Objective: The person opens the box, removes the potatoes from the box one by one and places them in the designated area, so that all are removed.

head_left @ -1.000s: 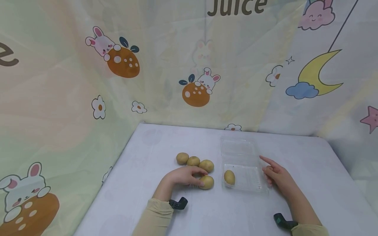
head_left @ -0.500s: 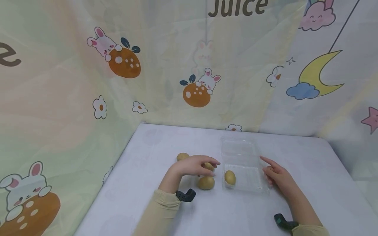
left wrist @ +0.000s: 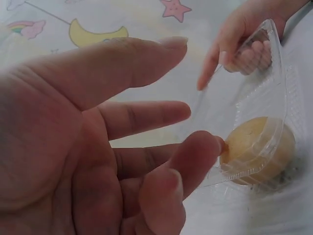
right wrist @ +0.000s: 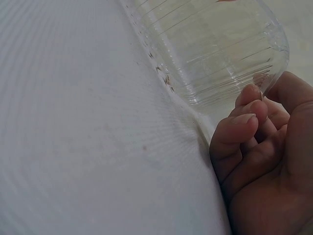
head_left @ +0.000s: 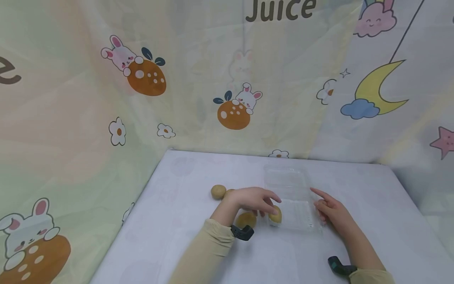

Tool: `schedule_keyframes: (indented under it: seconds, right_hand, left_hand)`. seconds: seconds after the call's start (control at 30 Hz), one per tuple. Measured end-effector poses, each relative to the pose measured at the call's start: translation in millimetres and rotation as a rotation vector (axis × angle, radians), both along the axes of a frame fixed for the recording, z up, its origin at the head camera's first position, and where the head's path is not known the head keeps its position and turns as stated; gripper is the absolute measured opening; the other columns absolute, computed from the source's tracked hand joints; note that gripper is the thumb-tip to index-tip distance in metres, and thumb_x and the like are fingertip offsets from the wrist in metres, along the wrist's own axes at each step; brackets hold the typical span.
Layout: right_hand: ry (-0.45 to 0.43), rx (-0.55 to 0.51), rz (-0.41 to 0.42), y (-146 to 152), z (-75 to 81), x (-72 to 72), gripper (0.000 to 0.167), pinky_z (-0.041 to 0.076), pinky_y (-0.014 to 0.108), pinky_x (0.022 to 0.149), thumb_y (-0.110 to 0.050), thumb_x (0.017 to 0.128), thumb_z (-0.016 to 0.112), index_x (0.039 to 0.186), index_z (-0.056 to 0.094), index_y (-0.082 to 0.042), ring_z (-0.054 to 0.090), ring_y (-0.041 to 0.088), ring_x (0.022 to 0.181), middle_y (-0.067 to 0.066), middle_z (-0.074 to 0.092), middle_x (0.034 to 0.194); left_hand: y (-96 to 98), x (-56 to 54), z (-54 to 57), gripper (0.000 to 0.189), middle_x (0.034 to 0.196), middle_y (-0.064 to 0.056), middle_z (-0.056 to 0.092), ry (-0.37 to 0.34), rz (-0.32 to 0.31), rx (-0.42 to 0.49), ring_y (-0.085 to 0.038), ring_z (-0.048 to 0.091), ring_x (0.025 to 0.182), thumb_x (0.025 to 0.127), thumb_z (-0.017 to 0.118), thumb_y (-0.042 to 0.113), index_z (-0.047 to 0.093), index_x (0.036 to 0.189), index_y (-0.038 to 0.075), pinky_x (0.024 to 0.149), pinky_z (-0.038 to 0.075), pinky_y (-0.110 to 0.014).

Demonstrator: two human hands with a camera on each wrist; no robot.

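Observation:
My left hand reaches over the left edge of a clear plastic box, with fingers loosely bent and nothing in the palm. A potato lies inside the box at its left side, fingertips right at it. In the left wrist view that potato shows through the clear wall, with one of my fingertips overlapping it. At the box's right edge my right hand grips the rim, index finger stretched forward and the others curled. Another potato sits under my left wrist, partly covered.
Left of my left hand, a potato rests on the white table. A neighbouring potato is mostly covered by the hand. The box's lid lies folded back flat. A printed cloth hangs behind the table.
My left hand has left the potato nearest me and moved right, to the potato in the box. It now hides one potato of the row. My right hand has stayed in place.

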State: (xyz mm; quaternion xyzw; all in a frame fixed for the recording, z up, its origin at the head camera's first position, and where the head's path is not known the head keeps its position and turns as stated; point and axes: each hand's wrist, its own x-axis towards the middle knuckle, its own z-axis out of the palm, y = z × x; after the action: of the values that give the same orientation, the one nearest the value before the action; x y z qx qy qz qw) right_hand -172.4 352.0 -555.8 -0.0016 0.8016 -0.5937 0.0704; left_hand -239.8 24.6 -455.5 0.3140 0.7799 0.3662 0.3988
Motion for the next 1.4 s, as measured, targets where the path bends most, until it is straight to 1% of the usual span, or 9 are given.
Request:
schedule_keyframes:
  seconds: [0.1,0.23,0.43,0.5,0.63,0.8,1.0,1.17,1.4]
  right_hand:
    - [-0.002,0.001,0.002,0.0,0.9,0.2,0.057,0.049,0.031,0.054,-0.031,0.102,0.054,0.154,0.033,-0.020,0.050,0.016,0.056,-0.004,0.050,0.068]
    - [-0.008,0.014,-0.007,0.4,1.5,0.4,0.057,0.049,0.032,0.055,-0.032,0.102,0.054,0.154,0.034,-0.021,0.050,0.019,0.056,-0.003,0.050,0.068]
    - [-0.034,0.050,-0.032,1.2,-0.3,0.9,0.057,0.050,0.030,0.058,-0.037,0.102,0.054,0.154,0.034,-0.025,0.051,0.022,0.057,0.000,0.050,0.068]
    - [-0.036,0.047,-0.034,0.9,-1.5,1.1,0.057,0.050,0.030,0.058,-0.037,0.102,0.054,0.154,0.034,-0.025,0.051,0.022,0.057,-0.001,0.050,0.068]
    - [-0.046,0.035,-0.038,0.6,-3.4,1.0,0.056,0.051,0.031,0.058,-0.037,0.102,0.054,0.153,0.035,-0.027,0.051,0.021,0.058,-0.002,0.050,0.068]
    - [-0.037,0.030,-0.033,-0.4,-1.7,0.4,0.056,0.049,0.031,0.056,-0.035,0.102,0.054,0.154,0.035,-0.026,0.050,0.020,0.057,-0.003,0.049,0.068]
    - [-0.020,0.022,-0.010,-2.7,0.6,-0.5,0.058,0.049,0.032,0.055,-0.034,0.102,0.055,0.154,0.034,-0.023,0.050,0.020,0.056,-0.002,0.049,0.068]
    - [-0.012,0.030,-0.009,-2.5,-0.2,-0.8,0.058,0.049,0.031,0.055,-0.034,0.102,0.055,0.154,0.034,-0.023,0.050,0.020,0.056,-0.002,0.049,0.068]
    - [-0.010,0.056,-0.017,-0.9,-0.2,-1.4,0.057,0.049,0.031,0.056,-0.035,0.102,0.055,0.154,0.035,-0.025,0.049,0.020,0.057,-0.002,0.049,0.068]
  left_hand:
    - [3.1,1.1,-1.1,0.048,0.106,0.006,0.067,-0.043,0.017,-0.001,-0.021,0.065,0.082,0.088,0.075,0.035,0.060,0.132,0.025,0.069,0.056,-0.036]
    - [7.5,3.0,-0.9,0.047,0.102,0.006,0.068,-0.051,0.005,0.009,-0.023,0.064,0.079,0.089,0.074,0.035,0.060,0.133,0.027,0.066,0.055,-0.034]
    - [22.7,6.6,-5.3,0.049,0.124,0.010,0.064,-0.014,-0.081,0.028,-0.015,0.066,0.079,0.092,0.069,0.037,0.055,0.139,0.030,0.069,0.056,-0.029]
    - [27.0,6.8,-8.9,0.050,0.131,0.008,0.062,0.020,-0.067,0.032,-0.014,0.067,0.079,0.093,0.068,0.036,0.054,0.140,0.028,0.069,0.056,-0.028]
    - [32.0,6.3,-13.4,0.048,0.136,0.001,0.059,0.111,0.015,0.003,-0.015,0.067,0.075,0.094,0.067,0.030,0.055,0.139,0.023,0.067,0.055,-0.027]
    - [36.5,7.1,-11.6,0.046,0.128,-0.002,0.062,0.169,0.060,-0.124,-0.012,0.064,0.074,0.093,0.068,0.027,0.057,0.137,0.018,0.065,0.054,-0.025]
    - [40.6,10.3,-4.6,0.047,0.100,0.004,0.064,0.209,0.067,-0.245,-0.012,0.063,0.067,0.092,0.068,0.031,0.058,0.136,0.019,0.061,0.054,-0.026]
    - [45.0,10.3,-2.7,0.047,0.090,0.006,0.062,0.189,0.060,-0.273,-0.013,0.063,0.063,0.093,0.067,0.036,0.059,0.135,0.017,0.059,0.054,-0.027]
    - [46.8,1.7,-6.0,0.041,0.096,0.004,0.066,0.154,-0.046,-0.236,-0.014,0.062,0.058,0.096,0.064,0.029,0.061,0.133,0.011,0.058,0.054,-0.026]
